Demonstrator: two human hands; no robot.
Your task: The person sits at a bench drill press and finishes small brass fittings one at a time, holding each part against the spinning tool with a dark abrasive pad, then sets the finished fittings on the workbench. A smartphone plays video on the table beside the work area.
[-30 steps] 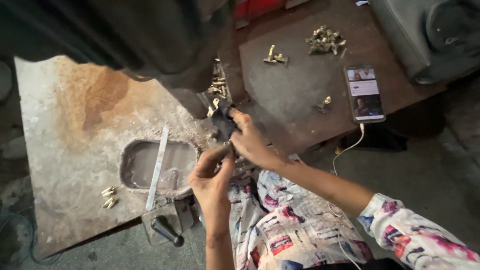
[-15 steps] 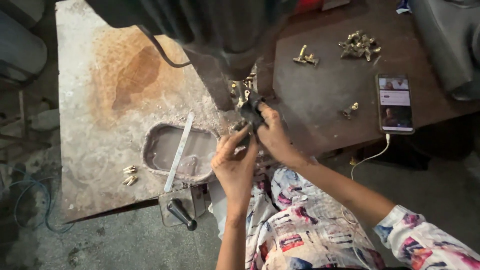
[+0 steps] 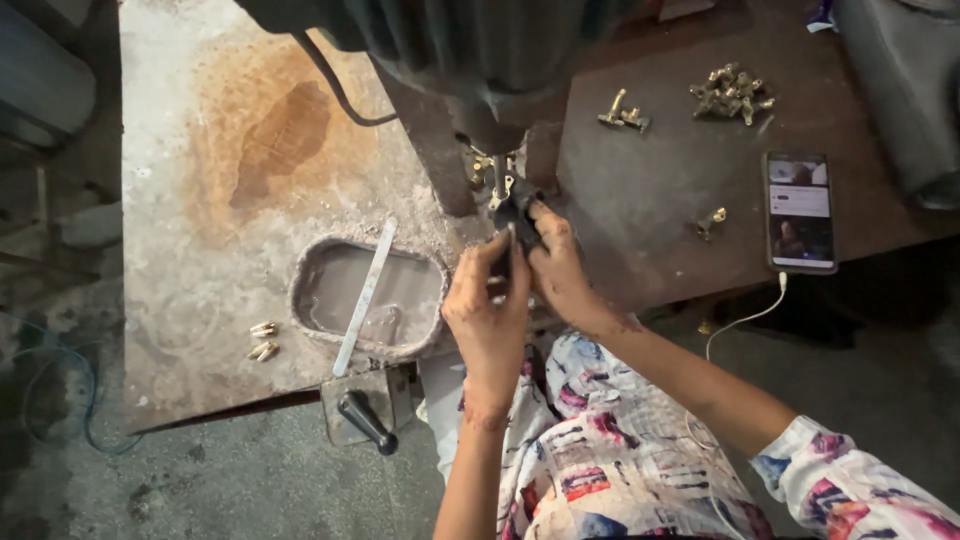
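Both hands meet under the drill spindle [image 3: 497, 175]: the right hand [image 3: 560, 265] clamps a dark holder [image 3: 517, 210] to steady it below the bit, the left hand [image 3: 490, 310] pinches its near edge, and a tray [image 3: 310, 290] lies left of the grip.

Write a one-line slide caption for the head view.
Both hands, left hand and right hand, grip a small dark fixture under a drill press spindle, brass fittings scattered on the workbench.

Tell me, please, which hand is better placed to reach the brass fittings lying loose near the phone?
Probably the right hand: it is nearer the brass fitting by the phone; the left hand sits farther away.
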